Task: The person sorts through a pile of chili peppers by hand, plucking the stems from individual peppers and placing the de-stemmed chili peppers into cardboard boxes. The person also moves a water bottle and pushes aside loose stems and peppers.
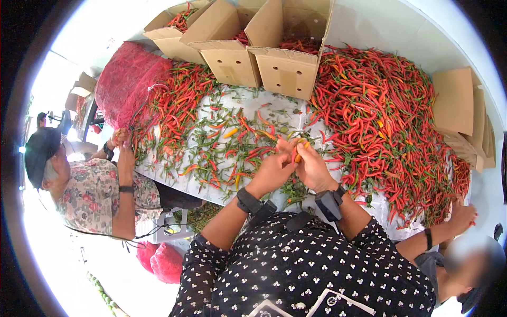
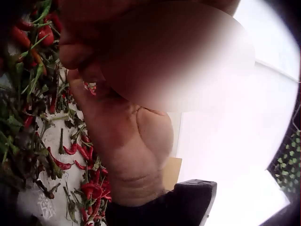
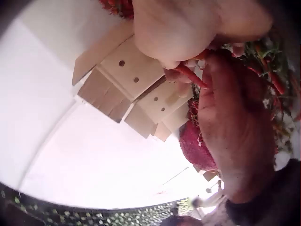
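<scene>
Both hands meet in front of the chest, over the chili-strewn table. My right hand [image 1: 315,170] grips a few red and orange chili peppers [image 1: 301,151] in its curled fingers. From the other side my left hand [image 1: 271,171] pinches a red chili pepper [image 3: 190,76] at the same bunch. In the right wrist view the left hand [image 3: 237,127] faces the nearer right hand, with that red chili between them. Over in the left wrist view the right hand [image 2: 127,141] shows its palm side, and its fingertips are hidden.
A tall heap of red chilies [image 1: 380,116] lies right; loose chilies and green stems [image 1: 216,153] spread left of the hands. Cardboard boxes [image 1: 285,68] line the back, beside a red mesh sack [image 1: 127,84]. People work at left [image 1: 90,195] and right [image 1: 459,227].
</scene>
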### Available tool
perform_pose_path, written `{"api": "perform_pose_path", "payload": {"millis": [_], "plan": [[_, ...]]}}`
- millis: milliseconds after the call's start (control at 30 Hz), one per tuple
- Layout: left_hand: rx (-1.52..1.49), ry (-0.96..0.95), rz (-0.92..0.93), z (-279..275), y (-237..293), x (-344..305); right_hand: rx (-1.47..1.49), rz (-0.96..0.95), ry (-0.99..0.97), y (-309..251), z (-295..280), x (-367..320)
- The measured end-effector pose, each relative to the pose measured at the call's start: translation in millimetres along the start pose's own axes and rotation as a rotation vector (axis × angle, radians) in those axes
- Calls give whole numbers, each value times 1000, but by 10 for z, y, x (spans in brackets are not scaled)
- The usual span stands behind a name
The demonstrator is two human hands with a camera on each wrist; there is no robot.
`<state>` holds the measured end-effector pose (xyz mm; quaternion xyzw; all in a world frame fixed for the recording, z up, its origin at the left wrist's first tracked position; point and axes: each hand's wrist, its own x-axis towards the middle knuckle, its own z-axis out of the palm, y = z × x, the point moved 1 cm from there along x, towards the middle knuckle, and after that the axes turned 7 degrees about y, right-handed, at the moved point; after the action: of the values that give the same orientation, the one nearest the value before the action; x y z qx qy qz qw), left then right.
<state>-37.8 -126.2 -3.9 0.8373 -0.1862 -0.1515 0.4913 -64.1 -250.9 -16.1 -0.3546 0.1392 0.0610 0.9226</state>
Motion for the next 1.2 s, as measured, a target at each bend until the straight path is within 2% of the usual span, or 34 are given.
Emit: {"api": "perform_pose_path", "payload": {"millis": [33,100,133,167,200,233,300,333,367,400,433,467,500,567,633,667,700,767,800,833,900,1000,1033,1100,1200], "plan": [[72,-22,4,-4,22,-2,1,-1,3,-7,-7,-11],[98,16,51,34,1,-9,-358,-182,-118,-33,-14,-29],[127,55,95,43,-7,-16,-359,-181,-118,-28,-8,-41],[126,56,95,39,-17,-20,-477,-277,-141,-27,4,-62],[221,84,125,28,-23,-23,-594,-374,-163,-41,30,-77],[316,112,154,19,-32,-31,-595,-371,-164,-62,50,-92],[363,149,151,-76,-216,-57,-1028,-654,-213,-143,132,-150],[414,182,155,-165,-248,-65,-1027,-652,-210,-212,174,-177],[414,177,155,-242,-263,-91,-854,-502,-151,-289,203,-202],[404,149,-20,-353,-198,-121,-680,-356,-96,-339,196,-204],[393,128,-191,-457,-195,-147,-680,-362,-100,-359,141,-169],[449,184,-115,-473,-480,-143,-464,-329,-54,-379,50,-112],[451,186,-115,-475,-510,-143,-247,-292,-7,-392,-40,-65],[377,277,212,-470,-524,-166,-198,-237,1,-369,-163,-2],[330,260,220,-388,-475,-163,148,-4,65,-293,-233,49],[282,244,232,-330,-435,-148,209,79,123,-236,-251,39],[281,244,233,-287,-359,-141,208,77,123,-196,-228,41],[24,122,60,-208,-161,-123,295,142,113,-116,-147,54],[23,124,62,-168,-81,-104,297,104,-18,-102,-75,42],[8,128,96,-131,-8,-85,295,104,-21,-58,-57,57],[-3,137,132,-95,61,-44,203,130,10,40,-12,109],[15,246,120,-104,68,-2,209,64,11,73,66,86],[19,244,121,-120,53,1,222,40,1,69,75,87],[99,100,148,-177,37,6,242,15,27,22,64,67],[245,148,217,-401,32,62,242,-70,90,-46,-238,108]]}}
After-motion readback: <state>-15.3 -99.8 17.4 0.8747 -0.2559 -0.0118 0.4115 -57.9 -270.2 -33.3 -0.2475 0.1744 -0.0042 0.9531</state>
